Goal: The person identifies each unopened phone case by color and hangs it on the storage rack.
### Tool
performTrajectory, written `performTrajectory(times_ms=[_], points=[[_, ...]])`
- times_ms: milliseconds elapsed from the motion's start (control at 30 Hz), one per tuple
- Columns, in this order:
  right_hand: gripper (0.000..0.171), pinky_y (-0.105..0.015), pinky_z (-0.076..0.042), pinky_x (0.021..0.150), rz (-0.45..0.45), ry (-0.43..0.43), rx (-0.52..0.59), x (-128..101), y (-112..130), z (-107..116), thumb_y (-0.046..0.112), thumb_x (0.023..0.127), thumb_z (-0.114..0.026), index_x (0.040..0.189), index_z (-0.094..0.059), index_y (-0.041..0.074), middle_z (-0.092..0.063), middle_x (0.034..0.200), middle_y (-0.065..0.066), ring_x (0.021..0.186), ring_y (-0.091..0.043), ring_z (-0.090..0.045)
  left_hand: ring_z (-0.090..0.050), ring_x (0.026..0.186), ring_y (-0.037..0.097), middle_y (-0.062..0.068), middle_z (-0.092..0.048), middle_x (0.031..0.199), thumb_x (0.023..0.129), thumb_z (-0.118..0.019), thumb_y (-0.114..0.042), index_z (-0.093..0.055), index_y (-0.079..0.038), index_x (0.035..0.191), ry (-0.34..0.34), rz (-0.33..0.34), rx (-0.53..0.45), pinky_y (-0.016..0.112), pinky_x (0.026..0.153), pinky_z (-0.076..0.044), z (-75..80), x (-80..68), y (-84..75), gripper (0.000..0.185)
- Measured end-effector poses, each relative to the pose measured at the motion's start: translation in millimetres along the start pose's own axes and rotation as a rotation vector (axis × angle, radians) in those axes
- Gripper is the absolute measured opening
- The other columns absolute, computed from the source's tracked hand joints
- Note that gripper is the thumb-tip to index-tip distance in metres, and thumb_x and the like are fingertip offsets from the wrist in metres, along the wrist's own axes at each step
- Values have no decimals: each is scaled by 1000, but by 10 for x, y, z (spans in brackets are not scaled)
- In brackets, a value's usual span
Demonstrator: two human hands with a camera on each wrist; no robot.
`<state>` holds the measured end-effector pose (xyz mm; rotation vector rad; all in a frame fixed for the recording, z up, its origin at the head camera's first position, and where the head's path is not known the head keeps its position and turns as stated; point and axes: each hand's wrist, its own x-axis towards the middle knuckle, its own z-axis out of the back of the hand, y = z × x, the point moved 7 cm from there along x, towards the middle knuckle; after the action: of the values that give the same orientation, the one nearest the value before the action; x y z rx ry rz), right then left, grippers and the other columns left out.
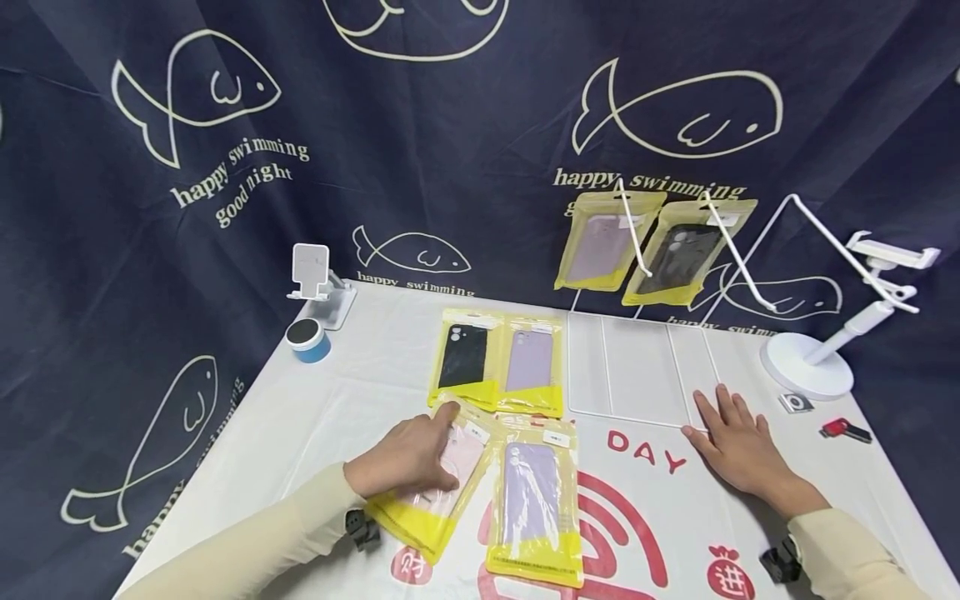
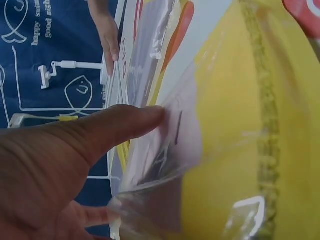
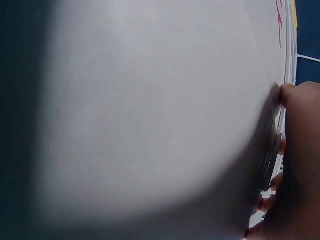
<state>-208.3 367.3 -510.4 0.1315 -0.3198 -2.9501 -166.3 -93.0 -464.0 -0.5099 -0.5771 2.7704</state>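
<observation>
My left hand (image 1: 408,454) grips a yellow-edged clear bag with a pink phone case (image 1: 463,454), tilted above the table. In the left wrist view the thumb lies on the bag's (image 2: 225,150) front; the other fingers are partly hidden. Beside it lies a bagged purple phone case (image 1: 531,492). Behind these lie a bagged black phone case (image 1: 464,356) and another bagged purple one (image 1: 529,360). My right hand (image 1: 742,450) rests on the table with fingers spread, fingertips at the front of a white wire rack (image 1: 738,252). Its thumb (image 3: 295,95) shows in the right wrist view.
Bagged purple (image 1: 600,246) and black (image 1: 682,258) phone cases hang on the rack's hooks. At the left stand a white phone stand (image 1: 310,268) and a blue round container (image 1: 309,343). A white phone holder (image 1: 810,367), small silver device (image 1: 795,403) and red-black USB stick (image 1: 846,430) are at right.
</observation>
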Motion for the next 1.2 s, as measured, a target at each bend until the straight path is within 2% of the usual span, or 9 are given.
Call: performTrajectory(times_ms=[100, 233, 333, 467, 700, 867, 967, 1067, 1200], points=[[78, -81, -9, 107, -3, -1, -5, 5, 0, -1, 54, 103, -38, 157, -20, 0, -8, 160, -37, 146, -60, -7, -58, 82, 17, 8, -65, 98, 64, -93, -34, -38, -16, 147, 14, -27, -20, 36, 74, -51, 27, 6, 40, 101], [78, -81, -9, 108, -6, -4, -4, 13, 6, 2, 54, 103, -39, 157, -22, 0, -9, 160, -37, 146, -60, -9, -60, 90, 18, 12, -69, 110, 68, -90, -24, -42, -12, 149, 48, -36, -95, 38, 82, -53, 88, 27, 148, 95], [78, -81, -8, 108, -7, -1, -2, 12, 6, -3, 54, 103, -39, 157, -22, 0, -9, 161, -37, 146, -60, -8, -58, 86, 16, 10, -67, 104, 73, -87, -17, -43, -12, 152, 91, -26, -167, 32, 78, -51, 132, 51, 264, 90], [78, -81, -8, 108, -7, 2, -4, 5, 3, -9, 54, 103, -38, 157, -21, 0, -8, 160, -37, 146, -60, -8, -49, 79, 17, 7, -54, 86, 76, -85, -11, -43, -11, 152, 135, -43, -270, 26, 68, -42, 178, 65, 386, 86], [79, -81, -8, 108, -6, 8, 0, 10, 10, -4, 54, 103, -38, 157, -21, 0, -8, 161, -37, 146, -60, -7, -45, 79, 17, 7, -49, 85, 77, -84, -8, -43, -9, 152, 163, -56, -334, 24, 66, -36, 198, 82, 490, 86], [79, -81, -8, 108, -6, 6, -4, 11, 11, 0, 55, 103, -38, 157, -21, 0, -9, 161, -37, 146, -60, -8, -48, 80, 15, 5, -53, 90, 76, -85, -6, -41, -10, 153, 191, -109, -303, 22, 65, -40, 306, 72, 384, 88], [78, -81, -9, 108, -5, -1, -3, 15, 16, 4, 54, 103, -38, 156, -22, -1, -9, 160, -37, 146, -60, -9, -51, 84, 15, 5, -59, 97, 79, -82, -5, -37, -11, 154, 197, -180, -271, 22, 69, -45, 423, 34, 243, 88], [78, -80, -9, 108, -6, -3, -4, 13, 17, 8, 54, 103, -38, 156, -23, -1, -10, 161, -37, 146, -60, -9, -55, 92, 16, 10, -64, 115, 81, -80, -6, -35, -14, 156, 183, -268, -257, 25, 77, -49, 564, -21, 64, 88], [78, -80, -9, 108, -9, 1, -9, 4, 11, 22, 54, 103, -39, 156, -22, -1, -9, 161, -37, 146, -60, -9, -60, 101, 17, 14, -61, 137, 84, -78, -6, -32, -15, 157, 126, -390, -236, 33, 89, -52, 741, -75, -196, 87]])
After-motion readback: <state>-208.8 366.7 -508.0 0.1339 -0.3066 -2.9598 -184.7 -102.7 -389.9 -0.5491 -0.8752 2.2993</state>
